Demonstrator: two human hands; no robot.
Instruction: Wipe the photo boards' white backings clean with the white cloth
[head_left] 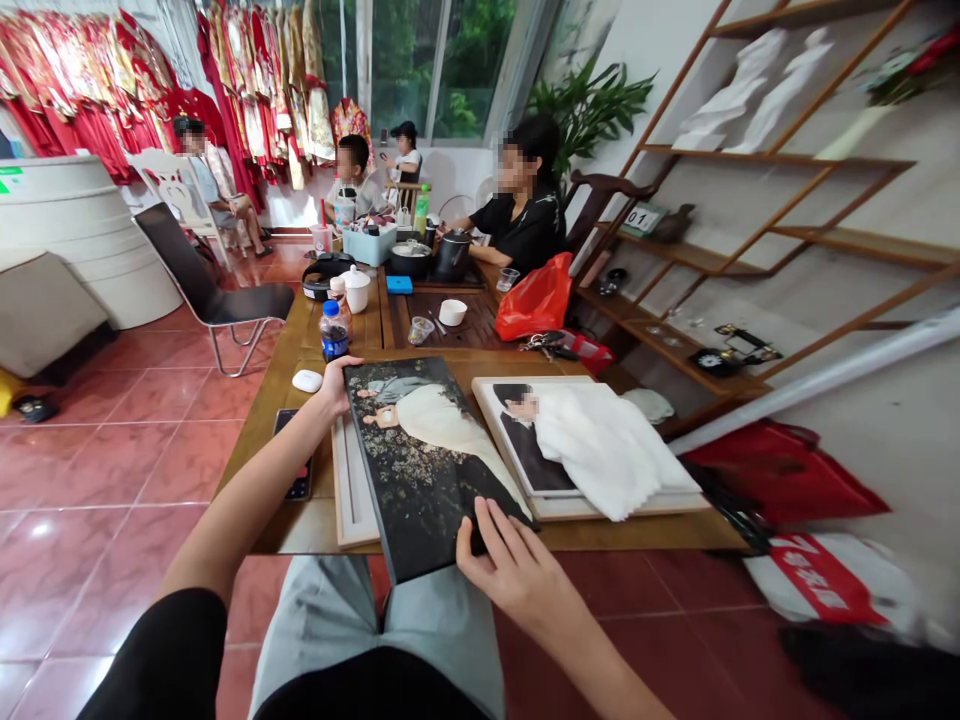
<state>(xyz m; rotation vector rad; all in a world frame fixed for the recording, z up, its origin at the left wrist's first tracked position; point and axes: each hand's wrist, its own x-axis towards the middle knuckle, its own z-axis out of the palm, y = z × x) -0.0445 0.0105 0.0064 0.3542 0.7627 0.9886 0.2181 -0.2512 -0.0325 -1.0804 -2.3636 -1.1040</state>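
A dark wedding photo panel [420,470] is tilted over the front of the wooden table, showing a couple and a long white gown. My left hand [337,388] is closed around its far left corner, with some fingers hidden beneath. My right hand [506,555] lies on the near right part of the panel, fingers stretched over its surface. Partly covered under the panel is a pale wooden frame [345,500]. To the right rests another framed photo [517,440], with a crumpled white cloth [607,440] over much of it.
A phone [298,480], a white mouse [307,380] and a blue-labelled bottle [334,332] are on the left. Farther back are a white bowl [452,312], a red plastic bag [534,298] and a kettle [454,255]. Several people sit beyond; shelves [735,260] stand right.
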